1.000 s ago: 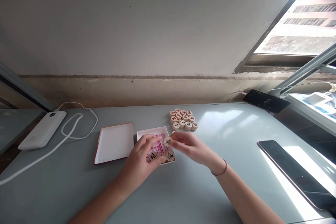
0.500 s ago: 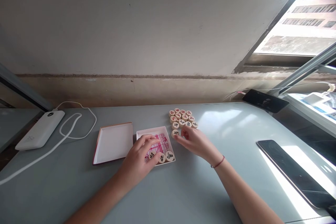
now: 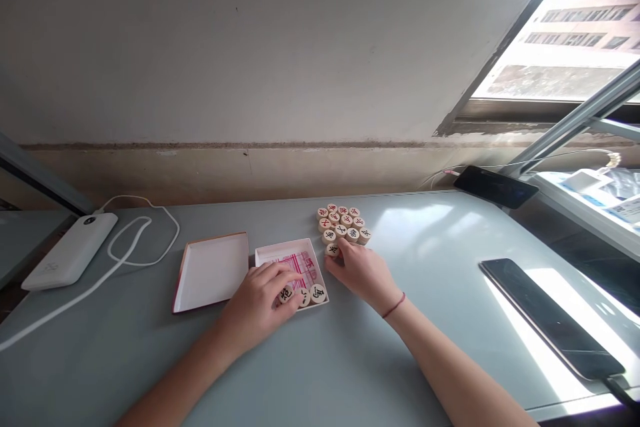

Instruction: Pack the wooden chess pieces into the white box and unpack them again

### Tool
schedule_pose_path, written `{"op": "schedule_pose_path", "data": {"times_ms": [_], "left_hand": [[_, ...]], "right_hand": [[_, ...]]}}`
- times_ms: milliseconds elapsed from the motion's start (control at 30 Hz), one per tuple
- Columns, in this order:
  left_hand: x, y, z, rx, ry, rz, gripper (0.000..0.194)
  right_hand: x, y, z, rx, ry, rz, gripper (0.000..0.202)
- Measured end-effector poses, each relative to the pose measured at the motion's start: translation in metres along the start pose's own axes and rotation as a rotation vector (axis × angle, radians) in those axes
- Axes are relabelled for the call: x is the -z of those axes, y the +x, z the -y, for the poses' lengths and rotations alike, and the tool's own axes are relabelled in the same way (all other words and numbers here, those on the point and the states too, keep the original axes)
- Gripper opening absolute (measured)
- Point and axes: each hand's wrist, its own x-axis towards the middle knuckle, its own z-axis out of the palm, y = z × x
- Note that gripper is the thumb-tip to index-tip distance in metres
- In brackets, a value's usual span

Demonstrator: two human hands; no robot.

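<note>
My right hand (image 3: pixel 365 275) has its thumb and forefinger closed around a round xiangqi piece (image 3: pixel 332 250) at the near end of a cluster. In that cluster (image 3: pixel 341 231), several pale pieces with red or black characters stand packed together, some in stacks. Over a shallow white box (image 3: pixel 321 265) with red-pink printing on its bottom, my left hand (image 3: pixel 261 295) is curved, thumb and fingers apart. Its thumb rests by a few black-character pieces (image 3: pixel 317 293) lined along the box's near side; the hand partly covers them.
The box's lid (image 3: pixel 215 273) lies inside-up to the left. A white power bank (image 3: pixel 70 252) with a white cable (image 3: pixel 127 257) sits at far left. One phone (image 3: pixel 550 320) lies at right; another (image 3: pixel 495 187) leans at the back right. A wall closes off the grey desk's far edge.
My right thumb and forefinger have closed on the near piece of the cluster. My left hand stays over the box, while the middle piece under its thumb has turned a little. The view shifts slightly.
</note>
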Motion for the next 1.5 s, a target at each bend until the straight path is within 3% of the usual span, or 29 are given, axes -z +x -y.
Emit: {"op": "schedule_pose_path", "data": {"times_ms": [167,267,433,567,800,1200,1300,1400,1500], "left_hand": [[0.005,-0.001,0.005,-0.042,0.148,0.091,0.034],[0.007,-0.003,0.007,-0.041,0.198,0.109,0.039],[0.009,-0.004,0.008,-0.012,0.227,0.173,0.023],[0.013,-0.004,0.005,-0.016,0.182,0.215,0.014],[0.016,-0.005,0.002,-0.019,0.141,0.177,0.012],[0.024,-0.004,-0.005,0.076,0.078,0.225,0.013],[0.026,-0.004,-0.003,0.111,0.057,0.236,0.009],[0.027,-0.004,-0.001,0.131,0.005,0.176,0.009],[0.027,-0.002,-0.003,0.151,-0.138,0.072,0.010]], "right_hand": [[0.012,-0.004,-0.002,-0.003,0.043,0.005,0.026],[0.019,-0.013,0.005,0.096,0.155,-0.004,0.025],[0.017,-0.023,0.013,0.360,0.252,0.222,0.040],[0.012,-0.023,0.011,0.441,0.246,0.308,0.038],[0.011,-0.023,0.014,0.419,0.222,0.301,0.025],[0.011,-0.025,0.015,0.392,0.228,0.294,0.025],[0.015,-0.024,0.010,0.400,0.262,0.345,0.028],[0.027,-0.023,0.001,0.389,0.324,0.400,0.043],[0.039,-0.025,-0.002,0.395,0.432,0.327,0.047]]}}
